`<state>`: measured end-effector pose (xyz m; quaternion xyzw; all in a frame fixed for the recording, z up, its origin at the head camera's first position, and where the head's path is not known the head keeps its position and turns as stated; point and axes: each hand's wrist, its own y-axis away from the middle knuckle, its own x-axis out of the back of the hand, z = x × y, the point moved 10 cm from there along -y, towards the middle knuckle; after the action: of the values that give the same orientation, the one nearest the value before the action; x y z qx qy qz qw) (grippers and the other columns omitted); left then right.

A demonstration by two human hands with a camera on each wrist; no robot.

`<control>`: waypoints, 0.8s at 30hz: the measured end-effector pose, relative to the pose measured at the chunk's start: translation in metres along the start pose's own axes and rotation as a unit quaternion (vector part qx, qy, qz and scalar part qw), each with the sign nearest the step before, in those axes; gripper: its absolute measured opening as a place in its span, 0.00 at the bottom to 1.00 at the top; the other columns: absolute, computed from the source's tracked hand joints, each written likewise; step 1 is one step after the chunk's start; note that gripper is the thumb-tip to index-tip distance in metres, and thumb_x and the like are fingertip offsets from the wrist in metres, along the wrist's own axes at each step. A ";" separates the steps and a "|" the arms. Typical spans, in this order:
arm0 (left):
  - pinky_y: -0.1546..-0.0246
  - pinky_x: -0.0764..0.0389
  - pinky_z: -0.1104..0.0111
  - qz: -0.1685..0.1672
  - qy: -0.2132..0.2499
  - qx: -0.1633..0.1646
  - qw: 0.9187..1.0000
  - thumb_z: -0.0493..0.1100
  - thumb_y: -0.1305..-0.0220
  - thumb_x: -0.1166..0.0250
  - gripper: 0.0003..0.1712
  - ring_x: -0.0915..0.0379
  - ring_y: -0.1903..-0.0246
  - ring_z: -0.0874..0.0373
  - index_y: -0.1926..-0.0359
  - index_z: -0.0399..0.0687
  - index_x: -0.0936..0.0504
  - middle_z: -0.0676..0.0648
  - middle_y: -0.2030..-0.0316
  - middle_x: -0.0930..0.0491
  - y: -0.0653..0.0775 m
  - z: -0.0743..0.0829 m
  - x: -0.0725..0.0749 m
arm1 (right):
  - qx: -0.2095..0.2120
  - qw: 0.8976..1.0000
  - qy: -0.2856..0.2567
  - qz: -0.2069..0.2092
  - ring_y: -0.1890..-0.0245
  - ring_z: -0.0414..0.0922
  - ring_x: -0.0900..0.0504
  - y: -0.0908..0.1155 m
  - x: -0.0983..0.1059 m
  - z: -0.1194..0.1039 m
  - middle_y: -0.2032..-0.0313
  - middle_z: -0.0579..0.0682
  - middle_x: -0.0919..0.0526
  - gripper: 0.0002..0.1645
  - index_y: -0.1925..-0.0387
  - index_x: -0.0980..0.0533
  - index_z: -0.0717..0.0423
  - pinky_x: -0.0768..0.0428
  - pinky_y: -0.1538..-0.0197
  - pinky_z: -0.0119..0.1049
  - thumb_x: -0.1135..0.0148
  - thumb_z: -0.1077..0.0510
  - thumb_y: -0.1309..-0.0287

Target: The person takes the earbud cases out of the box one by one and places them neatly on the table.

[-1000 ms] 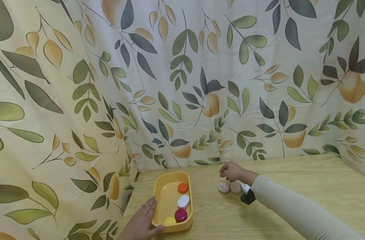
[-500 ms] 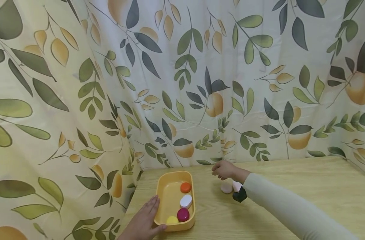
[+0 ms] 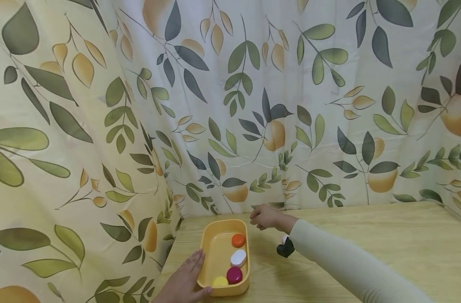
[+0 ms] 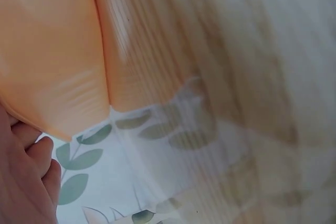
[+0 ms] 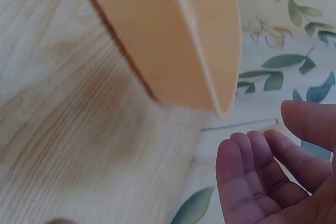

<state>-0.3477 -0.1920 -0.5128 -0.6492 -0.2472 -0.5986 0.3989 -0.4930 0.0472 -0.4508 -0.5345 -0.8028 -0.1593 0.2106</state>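
Now the yellow tray (image 3: 217,257), twelve-to-six lengthwise, lies at eight o'clock from the loosely curled, seemingly empty right hand (image 3: 266,217), the left hand (image 3: 184,277) touching it, fingers straight.

The head view looks forward and down from the wearer's head, across the desk (image 3: 385,235) to the printed curtain (image 3: 230,105), and is the widest and farthest of the three. The left wrist view faces, at close range, past the left grip (image 4: 23,182) along the yellow-orange box (image 3: 217,256); the right wrist view looks past the right grip (image 5: 268,182) at the box's outer side. Box, desk and curtain recur throughout, tilted in both wrist views.
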 end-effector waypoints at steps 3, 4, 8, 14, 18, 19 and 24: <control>0.36 0.37 0.50 -0.001 -0.003 0.001 1.000 0.74 0.36 0.51 0.56 0.48 0.30 0.44 0.27 0.31 0.46 0.37 0.27 0.47 0.000 0.000 0.001 | 0.007 1.000 -0.001 -0.003 0.75 0.43 0.24 -0.003 -0.007 -0.007 0.69 0.52 0.21 0.09 0.59 0.21 0.69 0.17 0.67 0.37 0.37 0.68 0.42; 0.36 0.37 0.49 0.000 0.000 0.001 1.000 0.73 0.36 0.50 0.56 0.48 0.30 0.44 0.27 0.31 0.45 0.37 0.28 0.47 0.000 0.000 0.001 | 0.008 1.000 -0.002 -0.004 0.75 0.43 0.23 -0.005 -0.010 -0.009 0.69 0.52 0.21 0.09 0.59 0.21 0.69 0.17 0.67 0.37 0.37 0.68 0.42; 0.37 0.36 0.49 0.003 0.009 -0.001 1.000 0.72 0.36 0.48 0.55 0.46 0.31 0.43 0.28 0.31 0.44 0.36 0.28 0.45 0.000 0.002 0.003 | 0.013 1.000 -0.003 -0.005 0.75 0.43 0.21 -0.010 -0.020 -0.013 0.70 0.51 0.20 0.09 0.60 0.21 0.70 0.16 0.67 0.36 0.36 0.68 0.43; 0.37 0.36 0.50 -0.001 0.002 -0.001 1.000 0.73 0.37 0.48 0.56 0.46 0.31 0.43 0.28 0.31 0.44 0.36 0.28 0.45 -0.001 0.003 -0.001 | 0.021 0.999 -0.020 -0.021 0.75 0.44 0.20 -0.017 -0.034 -0.016 0.72 0.51 0.19 0.08 0.61 0.21 0.72 0.16 0.66 0.36 0.37 0.70 0.44; 0.37 0.35 0.50 -0.002 -0.007 0.000 1.000 0.73 0.37 0.48 0.56 0.46 0.31 0.44 0.28 0.31 0.44 0.36 0.28 0.45 -0.002 0.001 -0.002 | 0.022 0.999 -0.007 -0.029 0.74 0.46 0.20 -0.022 -0.042 -0.019 0.71 0.50 0.20 0.08 0.63 0.21 0.71 0.17 0.67 0.35 0.37 0.70 0.44; 0.37 0.35 0.50 -0.002 -0.008 0.001 1.000 0.73 0.36 0.49 0.56 0.46 0.31 0.44 0.28 0.31 0.44 0.36 0.28 0.45 -0.002 0.001 -0.002 | 0.022 0.999 0.000 -0.029 0.74 0.45 0.20 -0.023 -0.043 -0.019 0.71 0.50 0.19 0.08 0.62 0.21 0.71 0.18 0.67 0.34 0.36 0.69 0.44; 0.36 0.36 0.50 -0.006 -0.005 0.007 1.000 0.73 0.36 0.49 0.55 0.47 0.30 0.45 0.27 0.32 0.45 0.37 0.28 0.46 -0.003 -0.002 -0.002 | 0.017 0.999 0.022 -0.029 0.74 0.45 0.19 -0.031 -0.048 -0.019 0.70 0.50 0.20 0.10 0.61 0.20 0.70 0.18 0.67 0.34 0.34 0.67 0.46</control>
<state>-0.3514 -0.1917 -0.5146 -0.6482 -0.2575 -0.5960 0.3980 -0.5020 -0.0119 -0.4596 -0.5037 -0.8157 -0.1637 0.2327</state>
